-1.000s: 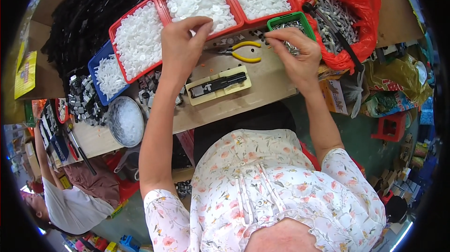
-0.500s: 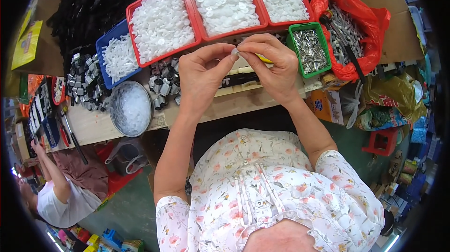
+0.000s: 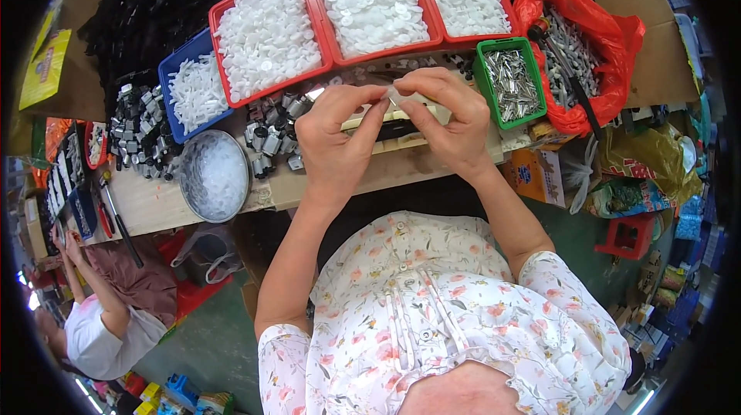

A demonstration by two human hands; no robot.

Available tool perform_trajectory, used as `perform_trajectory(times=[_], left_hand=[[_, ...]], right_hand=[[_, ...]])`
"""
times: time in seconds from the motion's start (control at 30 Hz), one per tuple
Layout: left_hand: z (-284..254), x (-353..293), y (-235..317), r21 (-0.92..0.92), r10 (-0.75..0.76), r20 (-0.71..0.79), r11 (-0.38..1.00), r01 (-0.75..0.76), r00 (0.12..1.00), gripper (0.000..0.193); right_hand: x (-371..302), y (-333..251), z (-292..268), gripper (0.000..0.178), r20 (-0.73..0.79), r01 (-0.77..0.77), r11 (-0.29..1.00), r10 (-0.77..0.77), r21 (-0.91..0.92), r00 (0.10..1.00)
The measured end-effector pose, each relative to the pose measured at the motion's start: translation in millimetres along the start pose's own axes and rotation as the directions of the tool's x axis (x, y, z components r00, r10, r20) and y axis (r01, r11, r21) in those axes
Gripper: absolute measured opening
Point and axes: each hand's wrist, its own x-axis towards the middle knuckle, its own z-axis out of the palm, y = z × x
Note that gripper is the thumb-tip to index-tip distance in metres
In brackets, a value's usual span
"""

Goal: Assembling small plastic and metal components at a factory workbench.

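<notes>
My left hand point(image 3: 338, 137) and my right hand point(image 3: 455, 125) are raised over the front of the workbench, fingertips almost meeting. A small white plastic piece point(image 3: 390, 94) shows between them, pinched by the left thumb and forefinger. The right thumb and forefinger curl in at its other side; what they grip is too small to make out. Beneath the hands lies a pale fixture with a black strip point(image 3: 395, 128), partly covered by them. Beyond stand red trays of small white plastic parts, a left one point(image 3: 324, 44), a middle one point(image 3: 370, 54) and a right one point(image 3: 486, 37).
A green bin point(image 3: 532, 116) of metal pins and a red bag point(image 3: 617, 52) stand right. Leftward are a blue bin point(image 3: 174, 114), a metal bowl point(image 3: 245, 187), loose metal-and-black parts point(image 3: 139, 133) and a long-handled tool point(image 3: 123, 233). A co-worker point(image 3: 108, 330) sits at far left.
My hands have come down slightly toward me, and the fingertips have drawn a little apart around the white piece. At far left the co-worker's arms have shifted.
</notes>
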Motion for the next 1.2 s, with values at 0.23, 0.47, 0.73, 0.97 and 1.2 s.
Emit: perform_trajectory(times=[0.23, 0.47, 0.73, 0.97, 1.2], left_hand=[[3.0, -12.5, -2.6, 0.039, 0.040, 0.098, 0.998, -0.044, 0.994, 0.025], [-3.5, -19.3, -1.3, 0.198, 0.064, 0.143, 0.976, -0.092, 0.988, 0.027], [-13.6, -29.9, -9.1, 0.416, 0.152, 0.156, 0.886, -0.205, 0.976, 0.033], [-23.0, -43.1, -16.0, 0.447, 0.188, 0.116, 0.867, -0.220, 0.975, 0.031], [-25.9, -49.1, -14.0, 0.482, 0.223, 0.116, 0.839, -0.251, 0.968, 0.028]], right_hand=[[-9.8, 9.6, -11.2, 0.013, 0.109, -0.136, 0.987, 0.127, 0.083, 0.986], [-20.8, 7.4, -9.7, 0.014, 0.208, -0.143, 0.986, 0.123, 0.084, 0.970], [-25.9, 11.2, 1.1, 0.012, 0.296, -0.030, 0.998, 0.044, -0.050, 0.954], [-27.9, 8.9, 5.2, 0.013, 0.363, 0.055, 0.963, 0.047, -0.265, 0.930], [-28.1, 6.7, 4.7, 0.013, 0.382, 0.063, 0.952, 0.059, -0.298, 0.922]])
